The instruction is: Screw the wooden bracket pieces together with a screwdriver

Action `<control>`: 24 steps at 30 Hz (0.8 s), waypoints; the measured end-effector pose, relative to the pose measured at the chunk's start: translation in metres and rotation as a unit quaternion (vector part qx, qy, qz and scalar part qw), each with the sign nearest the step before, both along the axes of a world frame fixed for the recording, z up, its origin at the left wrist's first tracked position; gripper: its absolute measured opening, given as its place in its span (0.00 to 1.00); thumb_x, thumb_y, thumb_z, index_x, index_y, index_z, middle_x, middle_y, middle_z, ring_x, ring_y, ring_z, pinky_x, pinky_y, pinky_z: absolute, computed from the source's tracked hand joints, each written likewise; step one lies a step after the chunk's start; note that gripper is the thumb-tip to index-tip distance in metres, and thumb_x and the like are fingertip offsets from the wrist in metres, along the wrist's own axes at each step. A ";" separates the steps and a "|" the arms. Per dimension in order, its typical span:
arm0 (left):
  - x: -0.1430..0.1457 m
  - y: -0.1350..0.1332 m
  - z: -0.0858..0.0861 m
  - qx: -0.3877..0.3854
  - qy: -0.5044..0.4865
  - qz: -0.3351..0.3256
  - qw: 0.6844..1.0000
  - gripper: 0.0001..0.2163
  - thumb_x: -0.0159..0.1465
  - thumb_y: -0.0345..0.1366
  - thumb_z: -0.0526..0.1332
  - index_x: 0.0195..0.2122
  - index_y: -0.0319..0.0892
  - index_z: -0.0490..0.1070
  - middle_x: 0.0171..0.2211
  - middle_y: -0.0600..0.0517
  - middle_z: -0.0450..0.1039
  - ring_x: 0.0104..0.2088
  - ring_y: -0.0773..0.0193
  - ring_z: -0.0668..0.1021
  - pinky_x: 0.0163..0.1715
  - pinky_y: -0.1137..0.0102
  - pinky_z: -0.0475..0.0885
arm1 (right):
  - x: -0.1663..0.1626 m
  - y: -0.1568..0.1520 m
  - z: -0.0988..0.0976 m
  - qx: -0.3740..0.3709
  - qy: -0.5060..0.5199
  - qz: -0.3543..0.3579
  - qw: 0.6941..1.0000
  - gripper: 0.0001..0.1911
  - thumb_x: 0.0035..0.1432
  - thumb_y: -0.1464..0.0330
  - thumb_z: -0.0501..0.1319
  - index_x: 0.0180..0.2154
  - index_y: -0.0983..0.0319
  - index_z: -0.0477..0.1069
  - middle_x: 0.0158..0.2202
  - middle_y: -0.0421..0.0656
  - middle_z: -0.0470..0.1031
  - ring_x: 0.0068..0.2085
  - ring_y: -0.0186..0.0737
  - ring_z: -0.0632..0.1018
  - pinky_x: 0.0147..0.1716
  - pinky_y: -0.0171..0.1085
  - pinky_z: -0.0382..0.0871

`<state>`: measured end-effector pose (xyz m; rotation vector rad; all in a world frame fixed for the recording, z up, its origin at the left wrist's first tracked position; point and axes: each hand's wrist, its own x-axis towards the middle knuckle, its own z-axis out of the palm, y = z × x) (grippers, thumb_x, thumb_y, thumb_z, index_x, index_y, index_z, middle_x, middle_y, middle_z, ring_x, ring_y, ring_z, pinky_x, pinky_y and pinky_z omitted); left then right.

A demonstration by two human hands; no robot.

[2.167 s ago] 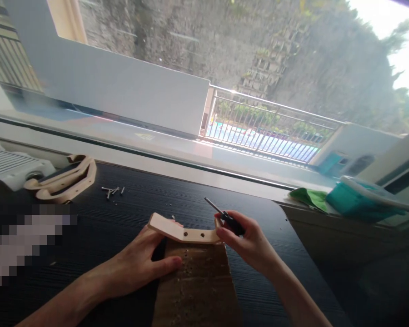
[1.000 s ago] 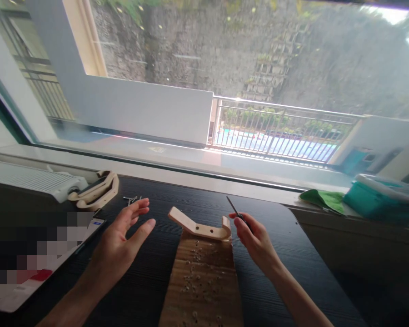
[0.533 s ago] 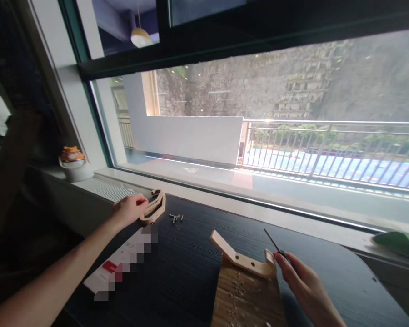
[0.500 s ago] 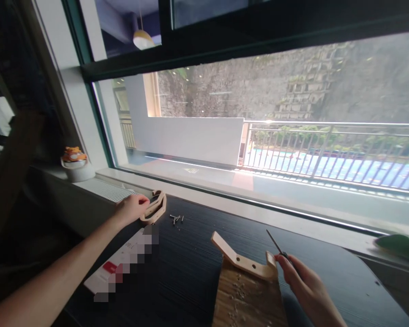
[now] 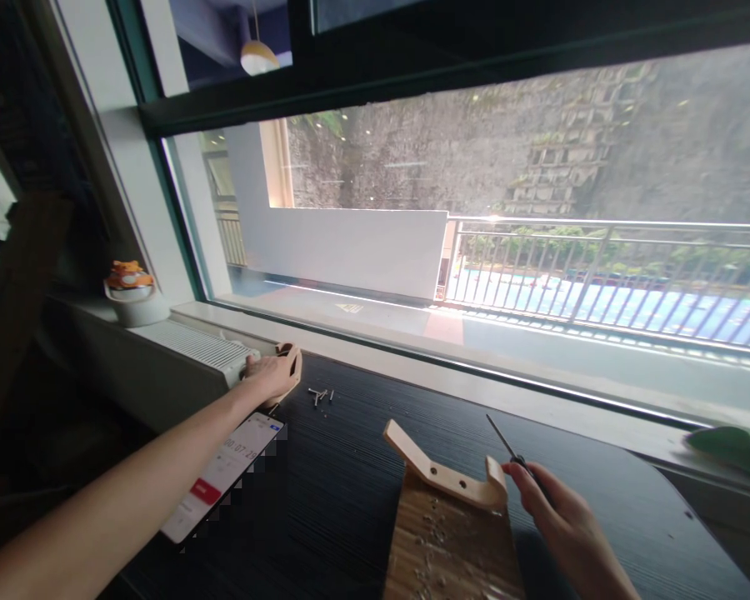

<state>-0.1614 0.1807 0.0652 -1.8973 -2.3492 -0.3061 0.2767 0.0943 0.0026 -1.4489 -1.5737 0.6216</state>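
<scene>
My left hand (image 5: 267, 379) reaches to the far left of the dark table and lies against the stacked wooden hooks (image 5: 296, 367), covering much of them. Its fingers are mostly hidden, so whether they grip a hook is unclear. My right hand (image 5: 559, 508) is closed around the dark handle of a screwdriver (image 5: 500, 437), whose thin shaft points up and to the left. Beside it, a pale wooden hook (image 5: 443, 482) with two dark holes rests across the end of a brown wooden board (image 5: 453, 542). Small bits, too small to name, lie scattered on the board.
Several screws (image 5: 321, 395) lie on the table (image 5: 337, 492) right of the stacked hooks. A phone (image 5: 225, 475) showing a timer lies under my left forearm. The window sill (image 5: 375, 367) borders the far edge, with a radiator (image 5: 193, 346) at left and a green leaf (image 5: 734, 446) at right.
My left hand has moved from beside the stacked hooks to over them, hiding more of them. The right hand and screwdriver stay nearly still; the view has shifted slightly.
</scene>
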 end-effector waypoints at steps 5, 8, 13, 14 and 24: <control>0.010 0.010 -0.002 -0.078 0.040 0.035 0.996 0.15 0.64 0.40 0.59 0.47 0.36 0.69 0.45 0.44 0.73 0.45 0.55 0.76 0.48 0.53 0.70 | -0.001 -0.001 0.001 -0.013 -0.031 0.004 0.999 0.27 0.53 0.46 0.53 0.31 0.63 0.75 0.20 0.39 0.67 0.23 0.35 0.67 0.22 0.31 0.61; 0.015 0.008 0.000 -0.101 0.047 0.035 0.993 0.16 0.65 0.40 0.58 0.52 0.40 0.66 0.50 0.46 0.68 0.46 0.59 0.74 0.43 0.58 0.74 | 0.000 -0.001 0.003 -0.020 -0.046 0.008 0.999 0.29 0.53 0.44 0.52 0.30 0.63 0.74 0.20 0.39 0.67 0.23 0.35 0.67 0.22 0.32 0.61; 0.028 -0.007 0.024 -0.057 0.049 -0.005 0.997 0.11 0.63 0.35 0.57 0.42 0.33 0.72 0.39 0.41 0.76 0.43 0.50 0.77 0.51 0.47 0.59 | 0.002 0.000 0.001 -0.028 -0.031 0.005 0.999 0.28 0.54 0.46 0.53 0.35 0.63 0.76 0.22 0.39 0.68 0.25 0.36 0.68 0.25 0.32 0.62; 0.032 -0.010 0.031 -0.039 0.046 -0.016 0.998 0.12 0.64 0.36 0.55 0.40 0.33 0.72 0.39 0.40 0.77 0.44 0.49 0.77 0.52 0.49 0.58 | 0.003 0.000 0.000 -0.031 -0.023 0.004 0.999 0.27 0.54 0.46 0.54 0.35 0.63 0.76 0.22 0.39 0.68 0.26 0.36 0.68 0.26 0.33 0.62; 0.086 -0.077 0.047 0.035 -0.625 -0.177 0.760 0.12 0.57 0.42 0.64 0.38 0.41 0.74 0.37 0.48 0.78 0.42 0.54 0.79 0.45 0.63 0.70 | 0.003 0.005 -0.001 -0.063 0.162 -0.030 0.984 0.29 0.53 0.45 0.54 0.40 0.64 0.69 0.20 0.36 0.63 0.20 0.33 0.63 0.19 0.34 0.57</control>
